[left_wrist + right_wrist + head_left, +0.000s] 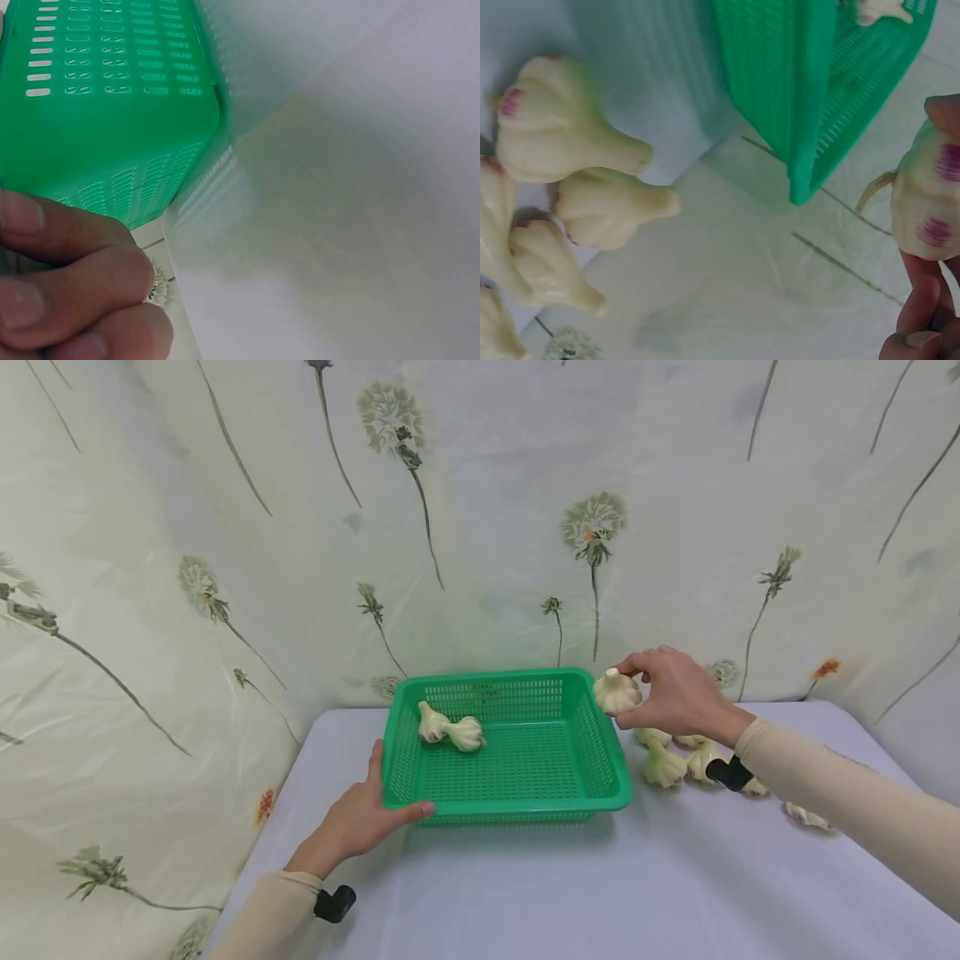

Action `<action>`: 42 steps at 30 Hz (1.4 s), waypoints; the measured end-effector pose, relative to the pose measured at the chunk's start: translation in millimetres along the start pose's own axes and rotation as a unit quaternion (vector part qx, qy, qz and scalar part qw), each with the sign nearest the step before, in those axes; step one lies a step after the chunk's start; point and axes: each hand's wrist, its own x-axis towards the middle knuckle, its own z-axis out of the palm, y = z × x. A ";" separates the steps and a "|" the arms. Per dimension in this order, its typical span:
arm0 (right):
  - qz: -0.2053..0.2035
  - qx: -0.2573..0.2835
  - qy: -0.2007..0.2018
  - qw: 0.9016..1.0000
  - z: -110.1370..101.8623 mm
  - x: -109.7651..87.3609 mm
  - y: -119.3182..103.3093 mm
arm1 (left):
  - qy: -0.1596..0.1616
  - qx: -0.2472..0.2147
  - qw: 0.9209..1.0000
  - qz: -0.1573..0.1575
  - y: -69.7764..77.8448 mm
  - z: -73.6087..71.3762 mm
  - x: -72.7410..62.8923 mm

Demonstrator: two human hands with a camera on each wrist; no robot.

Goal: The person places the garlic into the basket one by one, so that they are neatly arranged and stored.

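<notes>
My right hand [670,692] pinches a white garlic bulb [617,692] between thumb and fingers, above the right rim of the green plastic basket [512,813]. Purple streaks show on the held garlic bulb [930,195] in the right wrist view. My left hand [362,817] holds the basket's front left corner, its thumb lying along the front rim. Bent fingers [82,289] show against the basket's wall [97,127] in the left wrist view. Inside the basket, two garlic bulbs [466,734] lie together at the left.
Several garlic bulbs [663,766] lie on the white-covered table [525,893] right of the basket, partly hidden under the right forearm. One more garlic bulb [807,816] lies farther right. A dandelion-print cloth [495,568] hangs behind the table and along its left side.
</notes>
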 end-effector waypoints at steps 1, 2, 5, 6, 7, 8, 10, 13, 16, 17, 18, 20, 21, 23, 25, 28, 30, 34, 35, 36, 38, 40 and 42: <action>0.000 0.001 -0.005 1.000 -0.4 3.7 -1.4 | 0.000 0.001 1.000 0.000 0.1 0.0 0.1; -0.001 0.002 -0.009 1.000 -0.7 7.5 -2.7 | 0.001 0.001 1.000 0.000 0.2 -0.1 0.3; -0.001 0.008 -0.018 1.000 -0.3 18.6 -6.8 | 0.001 0.002 1.000 0.000 0.3 -0.8 0.5; -0.001 0.010 -0.021 1.000 0.2 22.2 -7.9 | 0.001 0.002 1.000 0.000 0.5 -1.1 0.4; 0.001 0.013 -0.025 1.000 0.8 25.8 -9.6 | 0.001 0.003 1.000 0.001 0.5 -1.3 0.5; 0.003 0.015 -0.028 1.000 1.9 29.4 -10.9 | 0.001 0.003 1.000 0.000 0.9 -1.5 0.4; 0.008 0.022 -0.032 0.999 5.2 36.9 -13.2 | 0.001 0.005 1.000 0.000 1.2 -1.6 0.1; 0.010 0.027 -0.035 0.999 13.3 48.3 -16.7 | 0.001 0.006 1.000 0.000 1.4 -1.3 0.1; 0.010 0.035 -0.038 0.999 23.8 58.5 -21.0 | 0.000 0.007 1.000 -0.002 0.4 -0.6 0.2; 0.010 0.037 -0.041 0.998 27.5 61.3 -23.1 | -0.001 0.007 1.000 -0.002 -0.1 -0.4 0.3; 0.009 0.037 -0.044 0.998 30.8 63.9 -25.8 | -0.003 0.006 1.000 -0.003 -0.6 -0.3 0.3; 0.006 0.038 -0.051 0.998 36.8 69.3 -31.9 | -0.004 0.004 1.000 -0.004 -1.3 0.0 0.6; 0.004 0.037 -0.055 0.998 39.7 72.0 -35.2 | -0.005 0.003 1.000 -0.004 -1.5 0.1 0.8; -0.003 0.034 -0.062 0.998 45.2 77.8 -41.9 | -0.004 0.002 1.000 -0.006 -1.8 0.0 1.0; -0.010 0.028 -0.068 0.997 50.1 84.0 -47.3 | -0.003 0.001 1.000 -0.007 -1.5 -0.3 1.4; -0.012 0.020 -0.075 0.997 58.1 93.1 -52.1 | -0.003 0.001 1.000 -0.006 -0.6 -0.7 2.6; -0.014 0.018 -0.080 0.997 63.9 99.1 -53.3 | -0.002 0.002 1.000 -0.005 0.2 -0.9 3.2; -0.014 0.011 -0.087 0.996 76.8 110.2 -53.4 | -0.002 0.006 1.000 -0.007 0.2 -1.0 4.0; -0.016 0.012 -0.091 0.996 79.8 112.4 -53.5 | -0.002 0.006 1.000 -0.007 0.1 -1.1 4.2; -0.016 0.009 -0.092 0.996 82.8 114.7 -53.4 | -0.002 0.006 1.000 -0.008 -0.2 -1.0 4.5; -0.017 0.008 -0.099 0.995 89.4 118.5 -53.5 | -0.002 0.004 1.000 -0.008 -0.9 -1.2 4.6; -0.020 0.016 -0.108 0.994 95.7 121.1 -54.4 | -0.003 0.002 1.000 -0.009 -1.6 -1.5 4.5; -0.021 0.028 -0.115 0.993 102.9 122.7 -55.7 | -0.002 0.001 1.000 -0.010 -2.5 -1.8 4.0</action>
